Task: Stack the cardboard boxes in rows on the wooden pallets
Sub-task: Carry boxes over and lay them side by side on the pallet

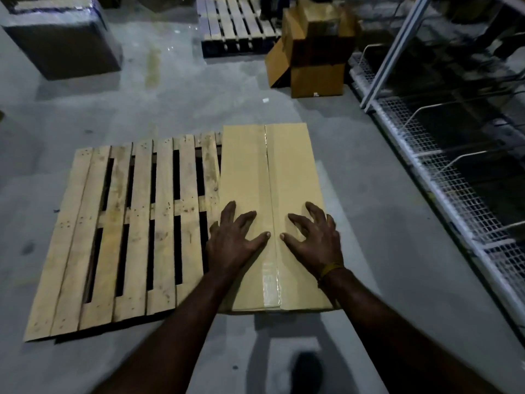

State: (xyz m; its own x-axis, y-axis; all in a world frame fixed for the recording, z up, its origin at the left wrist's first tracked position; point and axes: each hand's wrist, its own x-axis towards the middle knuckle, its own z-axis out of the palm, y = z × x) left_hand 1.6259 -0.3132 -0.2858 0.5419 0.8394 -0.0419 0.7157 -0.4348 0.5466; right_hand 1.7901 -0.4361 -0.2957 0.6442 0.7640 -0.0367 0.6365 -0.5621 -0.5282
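The cardboard box, long and sealed with clear tape down its middle seam, lies flat under both our hands on the right end of the wooden pallet. Our left hand rests on the box top just left of the seam, fingers spread and nearly straight, its outer fingers reaching over the box's left edge. Our right hand rests just right of the seam, fingers spread and slightly arched, with a yellowish band round the wrist. Neither hand is curled round anything; the thumbs point toward each other across the tape without touching.

To the left of our left hand the pallet's pale slats lie bare on the grey concrete floor. Below our forearms a dark shoe shows on the floor. To the right of our right hand, well apart, runs a white metal rack with wire-mesh shelves. Far beyond the hands stand a stack of opened brown cartons, a second pallet beside them, and, far off to the left, a large wrapped dark block.
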